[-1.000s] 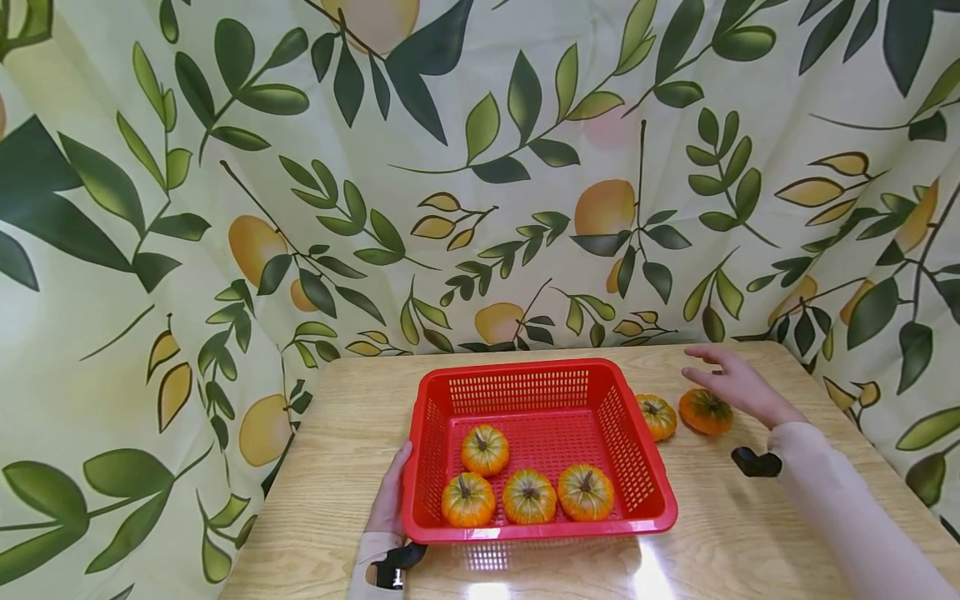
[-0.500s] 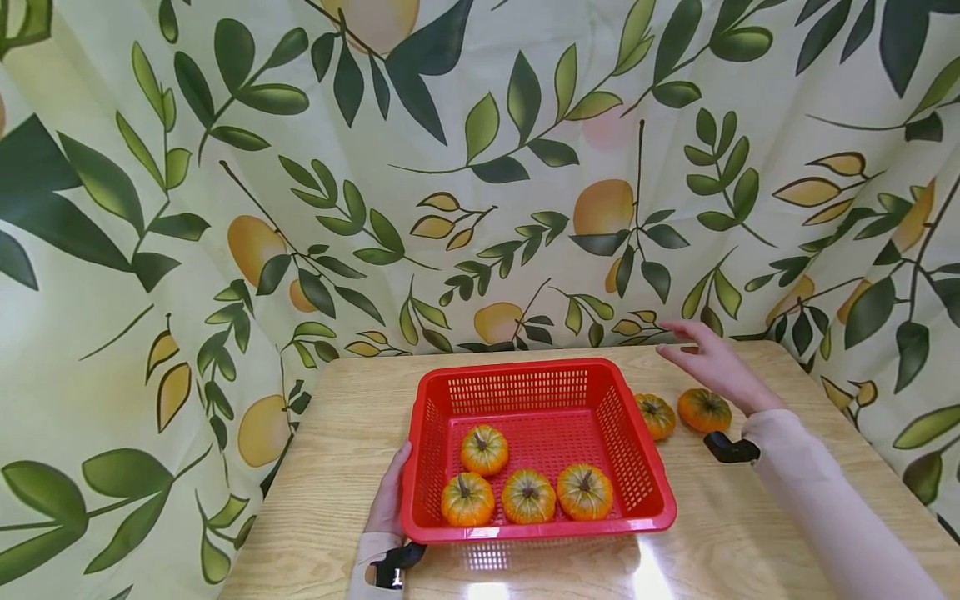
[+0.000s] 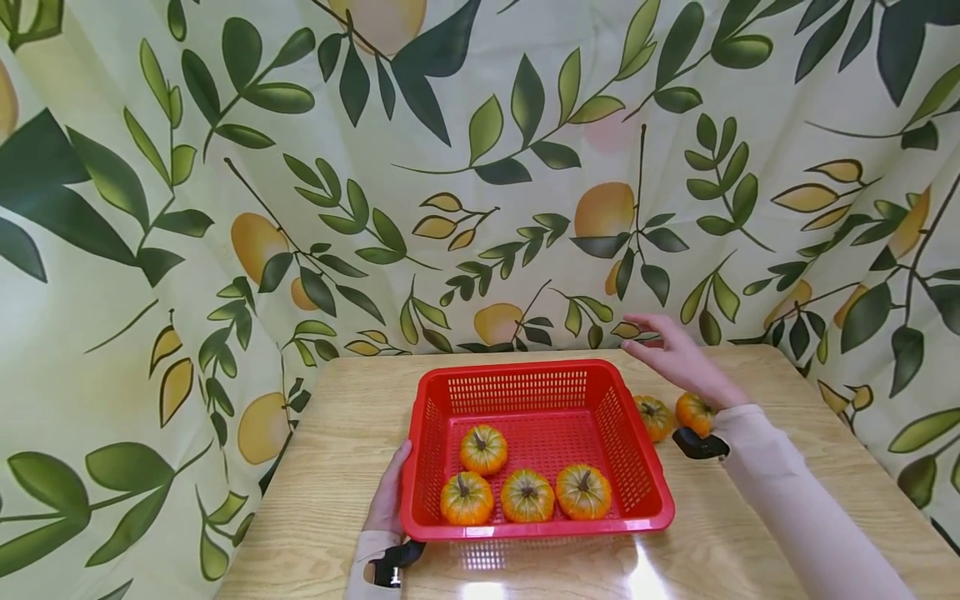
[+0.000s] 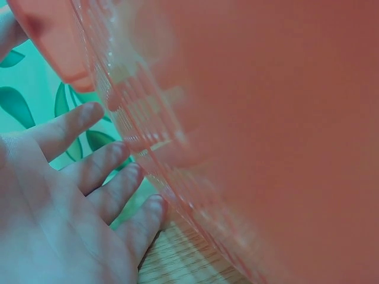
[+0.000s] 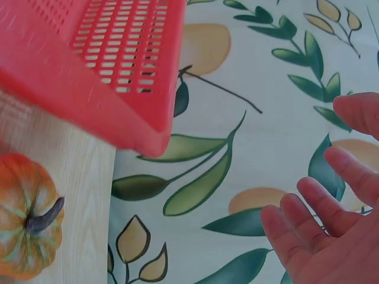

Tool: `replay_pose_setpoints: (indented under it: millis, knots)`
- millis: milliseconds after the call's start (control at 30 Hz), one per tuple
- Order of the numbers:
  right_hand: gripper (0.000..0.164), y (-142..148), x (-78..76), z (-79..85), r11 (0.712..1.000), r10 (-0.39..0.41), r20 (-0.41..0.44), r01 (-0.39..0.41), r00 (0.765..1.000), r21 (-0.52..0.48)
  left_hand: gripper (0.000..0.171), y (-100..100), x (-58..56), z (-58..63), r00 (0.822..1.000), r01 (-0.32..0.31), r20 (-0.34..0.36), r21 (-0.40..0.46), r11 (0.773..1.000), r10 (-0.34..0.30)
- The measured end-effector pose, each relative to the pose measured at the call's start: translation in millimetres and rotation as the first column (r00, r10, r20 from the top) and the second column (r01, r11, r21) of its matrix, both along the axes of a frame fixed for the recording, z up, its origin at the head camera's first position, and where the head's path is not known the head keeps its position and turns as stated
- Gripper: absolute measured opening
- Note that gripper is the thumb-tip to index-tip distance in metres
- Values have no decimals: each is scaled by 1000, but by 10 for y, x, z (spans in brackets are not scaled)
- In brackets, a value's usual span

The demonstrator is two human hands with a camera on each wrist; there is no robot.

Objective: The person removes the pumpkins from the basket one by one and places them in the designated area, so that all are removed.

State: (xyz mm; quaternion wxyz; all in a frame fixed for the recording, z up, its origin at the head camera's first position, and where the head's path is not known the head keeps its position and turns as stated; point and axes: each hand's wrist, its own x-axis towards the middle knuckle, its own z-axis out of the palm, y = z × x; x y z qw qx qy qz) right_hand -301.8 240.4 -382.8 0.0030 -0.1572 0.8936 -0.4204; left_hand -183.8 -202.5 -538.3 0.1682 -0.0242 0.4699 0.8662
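Observation:
A red plastic basket (image 3: 536, 533) with slotted walls sits on the table with several small orange-and-yellow pumpkins inside, one of them a front-right pumpkin (image 3: 583, 492). My left hand (image 3: 387, 492) rests against the basket's left side; in the left wrist view its fingers (image 4: 112, 151) are straight and touch the outer wall. My right hand (image 3: 678, 357) is raised in the air past the basket's back right corner, fingers apart and holding nothing. Right of the basket lie two more pumpkins: a nearer pumpkin (image 3: 654, 419) and a farther pumpkin (image 3: 694, 412), the latter partly covered by the right wrist's camera mount.
The light wooden table (image 3: 345, 417) reaches back to a hanging cloth (image 3: 420, 292) printed with leaves and fruit, which also surrounds both sides. Bare wood shows left of the basket and at the front right.
My right hand has moved left, away from above the far pumpkin, toward the basket's back right corner. The left hand, basket and pumpkins have stayed in place.

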Motion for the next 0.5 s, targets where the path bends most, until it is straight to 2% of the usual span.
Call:
replay_pose_setpoints:
  millis: [500]
  knots:
    - [55, -154, 16, -17, 998, 54, 38, -54, 998, -12, 62, 1, 4, 12, 1000, -12, -10, -11, 1000, 12]
